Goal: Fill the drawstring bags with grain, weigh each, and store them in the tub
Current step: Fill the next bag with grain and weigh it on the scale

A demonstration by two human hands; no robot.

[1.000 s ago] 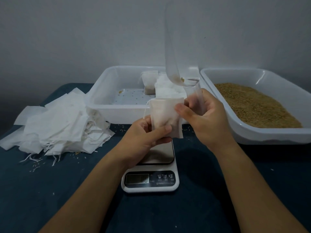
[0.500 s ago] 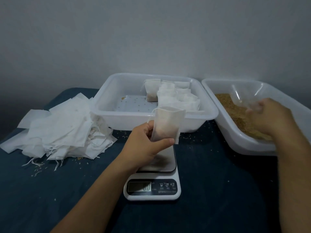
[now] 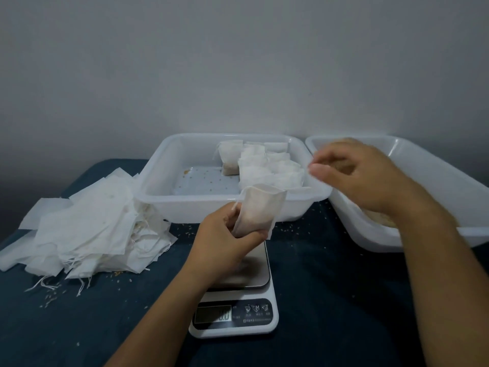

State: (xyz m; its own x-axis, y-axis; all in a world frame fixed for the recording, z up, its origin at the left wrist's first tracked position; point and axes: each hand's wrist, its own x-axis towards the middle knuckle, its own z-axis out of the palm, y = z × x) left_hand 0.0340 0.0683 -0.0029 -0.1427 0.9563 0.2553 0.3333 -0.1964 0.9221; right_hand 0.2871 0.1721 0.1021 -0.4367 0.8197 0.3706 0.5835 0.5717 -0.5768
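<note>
My left hand (image 3: 225, 239) grips a white drawstring bag (image 3: 262, 210) by its lower part and holds it upright, mouth open, above the steel plate of the kitchen scale (image 3: 238, 313). The bag is partly filled. My right hand (image 3: 357, 178) is blurred and hovers over the near left corner of the grain tub (image 3: 428, 160), fingers loosely curled, with nothing visible in it. Brown grain (image 3: 381, 221) shows under that wrist. The storage tub (image 3: 158, 192) behind the bag holds several filled bags (image 3: 267, 170) on its right side.
A heap of empty white bags (image 3: 92, 221) with loose strings lies on the dark cloth at the left. Scattered grains dot the cloth in front of the storage tub. The scale display reads 0.0. A grey wall stands right behind both tubs.
My right hand took the clear scoop from the bag's mouth to the grain tub, left it there, and now comes back left without it. The left hand kept hold of the bag.
</note>
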